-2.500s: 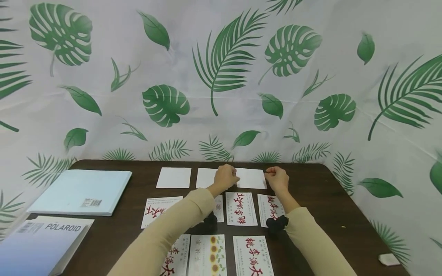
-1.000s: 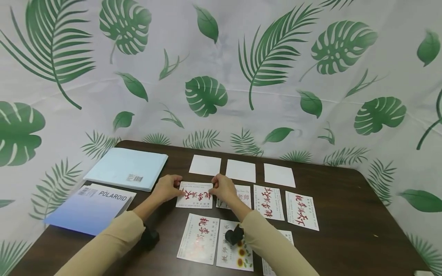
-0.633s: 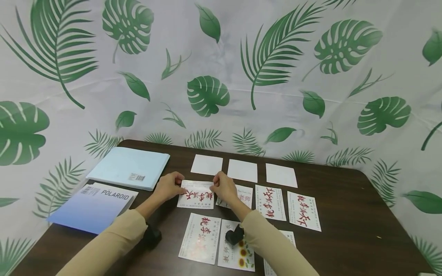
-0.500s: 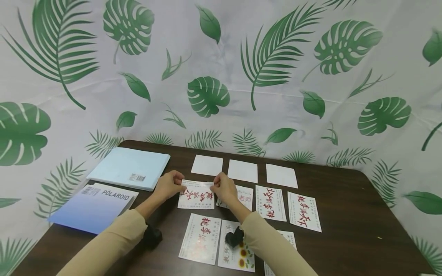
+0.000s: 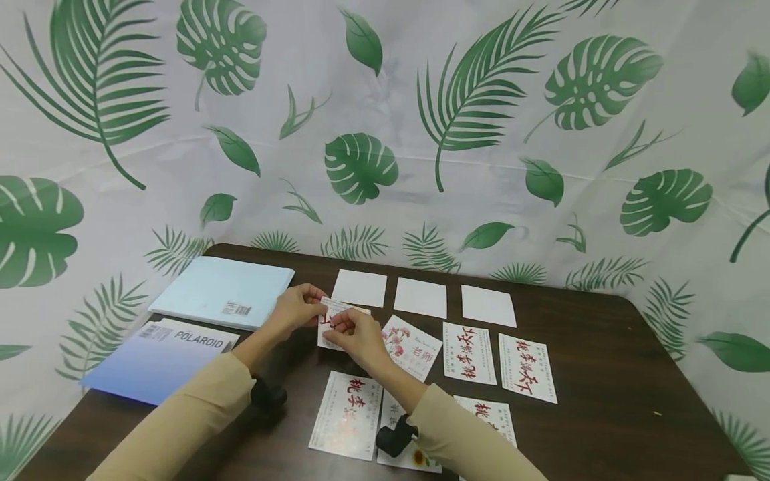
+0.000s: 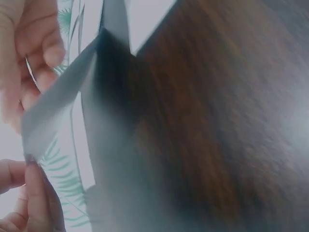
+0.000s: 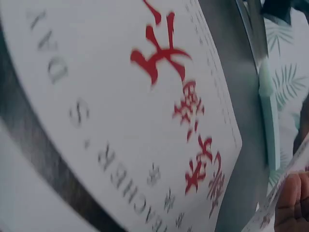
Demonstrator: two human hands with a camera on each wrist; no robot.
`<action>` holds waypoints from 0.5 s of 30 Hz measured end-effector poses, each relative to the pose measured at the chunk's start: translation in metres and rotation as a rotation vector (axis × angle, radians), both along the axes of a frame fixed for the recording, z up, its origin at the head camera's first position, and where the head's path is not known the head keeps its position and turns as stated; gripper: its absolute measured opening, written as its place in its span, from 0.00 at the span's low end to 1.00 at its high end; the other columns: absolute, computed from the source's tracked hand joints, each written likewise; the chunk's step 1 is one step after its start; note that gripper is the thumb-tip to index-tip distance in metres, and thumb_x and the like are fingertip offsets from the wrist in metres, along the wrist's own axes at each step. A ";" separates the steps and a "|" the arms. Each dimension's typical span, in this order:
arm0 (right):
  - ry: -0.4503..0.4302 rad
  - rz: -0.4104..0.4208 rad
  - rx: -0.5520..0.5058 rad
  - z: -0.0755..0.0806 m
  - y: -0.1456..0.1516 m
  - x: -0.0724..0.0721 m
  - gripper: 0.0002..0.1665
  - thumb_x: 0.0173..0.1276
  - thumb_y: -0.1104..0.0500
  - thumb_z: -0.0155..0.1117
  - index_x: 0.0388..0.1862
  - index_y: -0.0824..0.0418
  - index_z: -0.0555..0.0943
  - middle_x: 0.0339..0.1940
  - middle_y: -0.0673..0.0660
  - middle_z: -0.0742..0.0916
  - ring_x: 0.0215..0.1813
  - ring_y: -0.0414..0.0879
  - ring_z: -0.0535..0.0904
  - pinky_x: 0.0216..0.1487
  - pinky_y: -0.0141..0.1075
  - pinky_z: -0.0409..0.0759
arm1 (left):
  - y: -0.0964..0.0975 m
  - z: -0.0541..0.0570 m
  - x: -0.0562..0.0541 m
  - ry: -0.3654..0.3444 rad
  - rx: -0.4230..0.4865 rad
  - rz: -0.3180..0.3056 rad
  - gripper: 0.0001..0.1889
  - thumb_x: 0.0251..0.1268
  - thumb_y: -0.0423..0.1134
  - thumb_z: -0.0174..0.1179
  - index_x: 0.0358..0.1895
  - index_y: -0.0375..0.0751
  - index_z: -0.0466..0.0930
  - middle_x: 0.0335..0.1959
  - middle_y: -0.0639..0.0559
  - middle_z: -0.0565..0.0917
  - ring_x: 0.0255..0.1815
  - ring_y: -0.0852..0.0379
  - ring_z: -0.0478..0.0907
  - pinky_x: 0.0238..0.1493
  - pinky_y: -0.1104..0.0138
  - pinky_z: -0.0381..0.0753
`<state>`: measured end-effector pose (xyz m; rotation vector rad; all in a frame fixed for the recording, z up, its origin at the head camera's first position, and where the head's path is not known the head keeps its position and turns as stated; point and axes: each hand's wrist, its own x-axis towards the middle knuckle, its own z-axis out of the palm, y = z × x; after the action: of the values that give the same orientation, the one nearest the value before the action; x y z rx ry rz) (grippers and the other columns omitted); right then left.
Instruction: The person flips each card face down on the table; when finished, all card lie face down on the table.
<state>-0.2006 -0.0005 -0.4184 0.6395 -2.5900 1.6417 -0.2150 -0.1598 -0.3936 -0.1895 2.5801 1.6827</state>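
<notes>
Left hand (image 5: pixel 293 311) pinching, thumb to fingers; right hand (image 5: pixel 362 339) just beside, nearer, its fingers curled; left arm (image 5: pixel 180 417) and right arm (image 5: pixel 472 437) slanting in from the near side!

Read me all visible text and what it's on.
"POLAROID": blue folder.
"老师": flower card.
"桃李满天下": rightmost card and its neighbour.
"桃李": front-left card.
"桃": front-right card.
"TEACHER'S DAY": right wrist view's card.
Too small, blurred or covered: barcode, held card, remaining text.

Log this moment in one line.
left hand: pinches red-lettered card; right hand: at card, grip unclear; flower card: lying askew; blank cards: three, far row
</notes>
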 end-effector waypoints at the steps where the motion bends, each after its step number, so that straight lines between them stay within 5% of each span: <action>1: -0.003 -0.005 -0.005 0.001 -0.003 0.002 0.13 0.54 0.61 0.73 0.33 0.67 0.80 0.24 0.57 0.83 0.24 0.34 0.73 0.24 0.21 0.72 | 0.002 0.002 0.000 0.006 0.004 -0.007 0.12 0.58 0.28 0.58 0.45 0.28 0.75 0.33 0.44 0.78 0.28 0.59 0.77 0.34 0.62 0.85; 11: 0.045 -0.066 0.002 0.015 0.003 0.012 0.05 0.54 0.71 0.63 0.32 0.69 0.80 0.23 0.58 0.84 0.21 0.38 0.78 0.20 0.24 0.78 | 0.012 0.014 0.009 0.018 0.138 -0.050 0.16 0.69 0.39 0.53 0.50 0.28 0.73 0.43 0.36 0.80 0.33 0.58 0.82 0.36 0.66 0.85; 15: 0.056 -0.096 -0.075 0.024 0.014 0.012 0.06 0.54 0.74 0.59 0.33 0.70 0.79 0.24 0.60 0.83 0.22 0.40 0.78 0.22 0.27 0.81 | 0.012 0.009 0.012 0.011 0.175 -0.044 0.20 0.70 0.43 0.52 0.56 0.30 0.71 0.52 0.34 0.78 0.43 0.49 0.82 0.41 0.64 0.84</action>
<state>-0.1887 0.0134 -0.3942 0.5403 -2.4658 1.6583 -0.2027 -0.1479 -0.3846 -0.1144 2.4079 1.8858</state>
